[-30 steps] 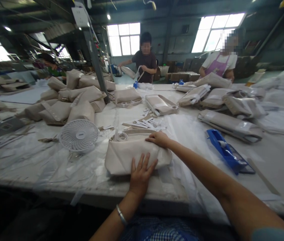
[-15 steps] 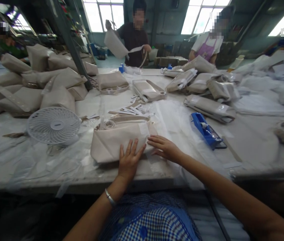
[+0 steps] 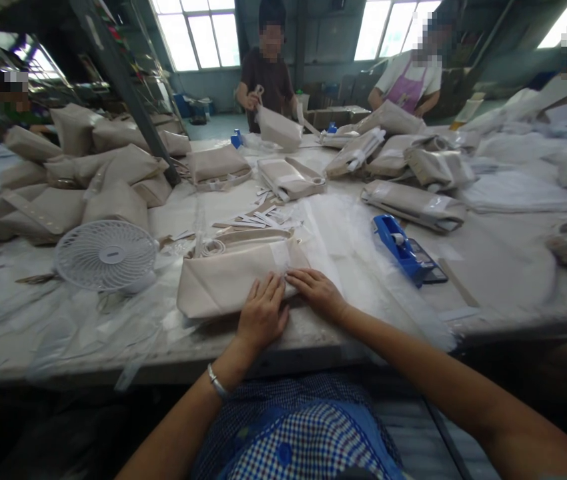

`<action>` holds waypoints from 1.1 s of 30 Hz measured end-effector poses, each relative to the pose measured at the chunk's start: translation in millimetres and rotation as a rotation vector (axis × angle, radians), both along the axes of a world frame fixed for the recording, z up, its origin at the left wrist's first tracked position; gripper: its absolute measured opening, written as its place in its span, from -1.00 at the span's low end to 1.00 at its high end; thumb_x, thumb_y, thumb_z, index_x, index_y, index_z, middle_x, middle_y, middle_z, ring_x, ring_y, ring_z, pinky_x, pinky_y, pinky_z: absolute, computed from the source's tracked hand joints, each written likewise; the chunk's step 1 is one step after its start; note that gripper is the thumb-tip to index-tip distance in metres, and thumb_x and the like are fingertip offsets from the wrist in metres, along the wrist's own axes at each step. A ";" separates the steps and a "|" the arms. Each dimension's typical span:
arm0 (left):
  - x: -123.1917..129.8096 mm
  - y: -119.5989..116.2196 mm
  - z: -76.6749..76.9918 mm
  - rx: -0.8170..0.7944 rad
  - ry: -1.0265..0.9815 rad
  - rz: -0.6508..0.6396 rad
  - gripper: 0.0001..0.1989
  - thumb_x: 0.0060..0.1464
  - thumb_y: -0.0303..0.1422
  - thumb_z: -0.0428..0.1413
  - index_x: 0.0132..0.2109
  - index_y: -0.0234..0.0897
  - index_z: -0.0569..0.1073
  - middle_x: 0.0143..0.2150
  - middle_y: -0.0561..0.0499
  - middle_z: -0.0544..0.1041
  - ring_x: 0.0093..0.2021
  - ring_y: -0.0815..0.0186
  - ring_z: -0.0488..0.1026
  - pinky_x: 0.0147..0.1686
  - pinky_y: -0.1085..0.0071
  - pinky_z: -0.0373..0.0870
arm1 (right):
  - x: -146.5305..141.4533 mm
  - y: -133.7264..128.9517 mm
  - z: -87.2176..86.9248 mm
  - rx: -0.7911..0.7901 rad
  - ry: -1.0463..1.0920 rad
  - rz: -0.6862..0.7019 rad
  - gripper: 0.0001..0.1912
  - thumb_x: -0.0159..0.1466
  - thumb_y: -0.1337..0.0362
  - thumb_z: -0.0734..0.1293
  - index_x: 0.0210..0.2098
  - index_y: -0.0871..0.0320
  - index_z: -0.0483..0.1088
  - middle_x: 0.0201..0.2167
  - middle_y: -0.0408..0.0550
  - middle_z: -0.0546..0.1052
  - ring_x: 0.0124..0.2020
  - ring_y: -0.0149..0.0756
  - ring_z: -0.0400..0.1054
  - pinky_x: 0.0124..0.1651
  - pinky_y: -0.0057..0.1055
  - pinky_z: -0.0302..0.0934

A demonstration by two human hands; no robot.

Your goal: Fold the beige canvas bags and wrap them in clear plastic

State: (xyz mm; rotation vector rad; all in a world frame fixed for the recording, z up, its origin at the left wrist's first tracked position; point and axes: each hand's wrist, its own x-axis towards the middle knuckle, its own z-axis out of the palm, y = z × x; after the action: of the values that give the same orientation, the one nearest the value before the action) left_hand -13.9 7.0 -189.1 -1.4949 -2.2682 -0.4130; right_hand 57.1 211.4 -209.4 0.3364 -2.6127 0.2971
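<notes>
A beige bag [image 3: 213,283] lies on the table in front of me, its strap coiled along the far edge. White material [image 3: 279,253] crosses its right part. My left hand [image 3: 263,310] rests on the bag's near right side, fingers close together and nearly straight. Beside it, my right hand [image 3: 316,290] touches the bag's right end, its fingertips almost meeting those of my left hand. What lies under the fingertips is too small to make out.
A white fan [image 3: 106,255] stands left. Beige bags [image 3: 118,167] are heaped behind it. Right of my hands are clear plastic sheets [image 3: 343,247] and a blue tape dispenser [image 3: 401,250]. Across the table, a person [image 3: 268,73] handles another bag; a second person [image 3: 406,83] stands nearby.
The fingers of my left hand have drawn closer together, and both hands have come nearer each other on the bag. The person opposite has lowered the other bag towards the table.
</notes>
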 end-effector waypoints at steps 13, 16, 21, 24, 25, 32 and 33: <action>-8.6 11.6 -11.8 0.159 0.040 -0.012 -0.77 0.24 -0.53 0.04 0.01 -0.27 0.42 0.06 -0.12 0.55 0.27 0.14 0.35 0.26 0.14 0.30 | 103.8 -18.8 7.9 0.003 -0.217 0.167 -0.38 0.35 0.15 0.37 0.33 0.16 0.21 0.25 0.09 0.40 0.31 -0.06 0.23 0.34 -0.05 0.20; -9.4 12.5 -12.2 0.158 0.024 -0.015 -0.77 0.23 -0.52 0.05 0.00 -0.26 0.43 0.07 -0.12 0.55 0.27 0.14 0.35 0.26 0.15 0.30 | 99.3 -19.5 -1.9 -0.006 -0.171 0.197 -0.51 0.32 0.19 0.40 0.21 0.17 0.38 0.13 0.10 0.51 0.15 -0.11 0.38 0.20 -0.15 0.34; -10.7 12.2 -12.5 0.156 -0.020 -0.019 -0.73 0.19 -0.52 0.08 0.03 -0.24 0.42 0.08 -0.14 0.54 0.28 0.13 0.34 0.27 0.14 0.28 | 82.7 -11.0 -3.0 -0.058 -0.135 0.266 -0.62 0.30 0.13 0.41 0.05 0.17 0.50 0.01 0.08 0.58 -0.06 -0.18 0.44 0.05 -0.23 0.40; -10.8 11.4 -12.0 0.143 -0.042 -0.024 -0.67 0.14 -0.54 0.11 0.06 -0.24 0.41 0.09 -0.15 0.53 0.29 0.11 0.33 0.29 0.13 0.26 | 79.4 -8.3 -4.8 -0.115 -0.130 0.244 -0.76 0.36 0.17 0.36 -0.04 0.09 0.55 -0.05 0.01 0.61 -0.12 -0.25 0.45 -0.03 -0.31 0.38; -10.8 11.2 -11.7 0.140 -0.044 -0.027 -0.65 0.13 -0.55 0.12 0.06 -0.25 0.40 0.09 -0.15 0.53 0.29 0.11 0.33 0.29 0.13 0.26 | 79.1 -8.9 -5.5 -0.111 -0.126 0.220 -0.80 0.38 0.20 0.33 -0.08 0.07 0.56 -0.07 -0.01 0.63 -0.14 -0.27 0.46 -0.05 -0.31 0.37; -11.1 10.6 -8.9 0.140 -0.043 -0.034 -0.64 0.11 -0.57 0.14 0.05 -0.25 0.39 0.09 -0.13 0.52 0.27 0.09 0.34 0.27 0.13 0.28 | 83.7 -33.0 1.1 -0.080 -0.059 0.010 -0.73 0.44 0.29 0.20 -0.09 0.08 0.54 -0.07 -0.04 0.63 -0.13 -0.24 0.53 -0.09 -0.31 0.39; -11.1 10.7 -8.3 0.141 -0.043 -0.033 -0.65 0.12 -0.56 0.13 0.05 -0.25 0.39 0.09 -0.13 0.53 0.27 0.09 0.34 0.27 0.13 0.29 | 84.2 -36.9 2.7 -0.120 -0.064 -0.033 -0.72 0.45 0.28 0.18 -0.07 0.07 0.53 -0.03 -0.04 0.62 -0.10 -0.23 0.53 -0.07 -0.32 0.40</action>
State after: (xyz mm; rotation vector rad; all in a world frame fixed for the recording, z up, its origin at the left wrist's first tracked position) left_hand -25.0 17.7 -197.4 -1.4676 -2.1993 -0.6065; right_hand 141.3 174.5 -206.7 0.2465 -2.6459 0.4578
